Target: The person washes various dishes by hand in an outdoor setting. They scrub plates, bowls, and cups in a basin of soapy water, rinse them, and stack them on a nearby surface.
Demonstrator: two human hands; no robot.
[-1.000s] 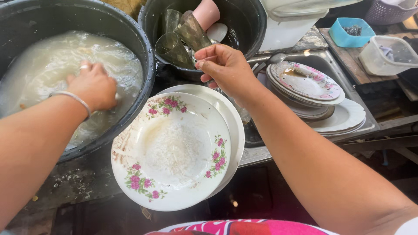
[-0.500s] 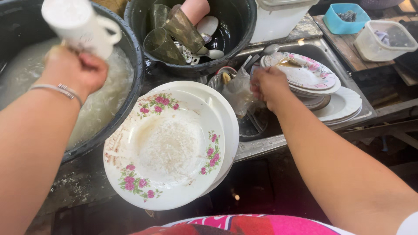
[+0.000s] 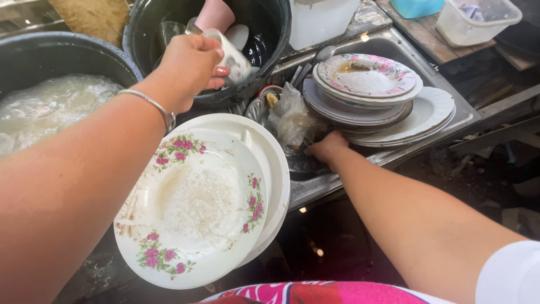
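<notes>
My left hand, with a silver bangle on the wrist, grips a white mug over the black back basin, which holds glasses and cups. My right hand reaches low into the metal sink. It rests at the edge of a metal bowl, beside a crumpled plastic bag. Its fingers are hidden, so I cannot tell its grip. A stack of floral plates, the top one smeared with white residue, sits right in front of me.
A dark basin of cloudy soapy water stands at left. Several dirty plates are stacked in the sink at right. A white container, a blue tub and a clear plastic box stand behind.
My left hand carried the white mug from over the soapy basin across to the back basin. My right hand dropped from the plate stack to the bowl beside the plastic bag.
</notes>
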